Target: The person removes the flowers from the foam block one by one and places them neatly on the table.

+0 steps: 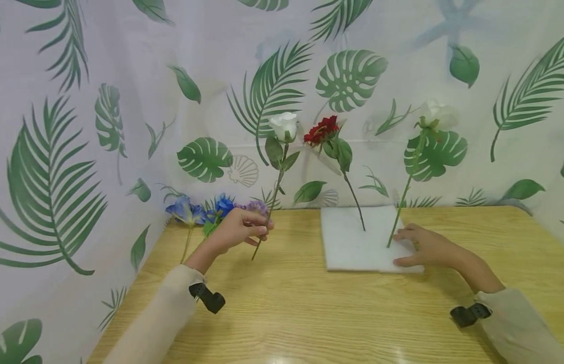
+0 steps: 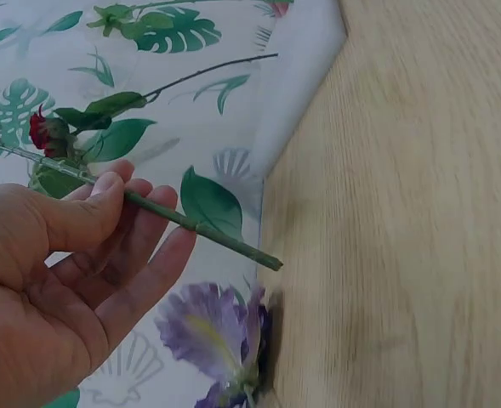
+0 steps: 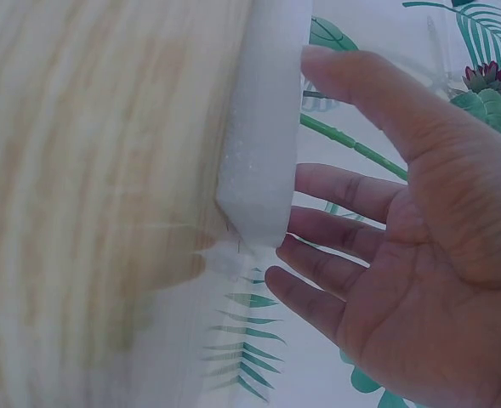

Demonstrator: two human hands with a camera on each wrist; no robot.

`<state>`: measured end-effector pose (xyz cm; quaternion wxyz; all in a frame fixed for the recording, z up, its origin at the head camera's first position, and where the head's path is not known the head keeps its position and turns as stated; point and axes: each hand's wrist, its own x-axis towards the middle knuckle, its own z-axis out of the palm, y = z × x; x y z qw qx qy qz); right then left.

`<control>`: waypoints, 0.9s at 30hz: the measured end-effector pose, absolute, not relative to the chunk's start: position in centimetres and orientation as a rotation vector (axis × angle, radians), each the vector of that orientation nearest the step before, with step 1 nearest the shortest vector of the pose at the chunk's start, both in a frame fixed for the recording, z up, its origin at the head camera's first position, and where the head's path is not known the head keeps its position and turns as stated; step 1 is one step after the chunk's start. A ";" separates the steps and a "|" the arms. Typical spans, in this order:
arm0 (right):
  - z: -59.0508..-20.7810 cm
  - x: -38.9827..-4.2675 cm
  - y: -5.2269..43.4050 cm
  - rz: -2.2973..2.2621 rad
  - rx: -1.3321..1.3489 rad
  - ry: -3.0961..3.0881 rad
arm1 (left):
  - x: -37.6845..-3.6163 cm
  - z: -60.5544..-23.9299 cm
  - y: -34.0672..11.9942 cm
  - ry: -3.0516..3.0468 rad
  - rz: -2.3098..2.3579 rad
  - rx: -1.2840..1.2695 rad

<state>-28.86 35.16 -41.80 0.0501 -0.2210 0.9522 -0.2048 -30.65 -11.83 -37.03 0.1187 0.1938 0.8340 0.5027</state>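
My left hand [image 1: 245, 230] pinches the green stem of a white rose [image 1: 283, 126] and holds it upright above the wooden table [image 1: 300, 303]; the left wrist view shows thumb and fingers [image 2: 105, 204] closed on that stem [image 2: 207, 231]. A white foam block [image 1: 350, 242] lies at the table's middle back. A red flower [image 1: 321, 130] and a second white rose [image 1: 434, 115] stand stuck in it. My right hand [image 1: 423, 247] rests flat on the block's right front corner, fingers straight [image 3: 344, 191], beside the second rose's stem [image 1: 400, 207].
Blue and purple flowers [image 1: 209, 208] lie at the table's back left corner, right behind my left hand. A leaf-print cloth [image 1: 127, 101] hangs behind and to the left of the table.
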 end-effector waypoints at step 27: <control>-41.5 -28.8 34.9 -0.599 -0.688 2.902 | -28.2 -39.9 -16.9 2.372 1.247 0.399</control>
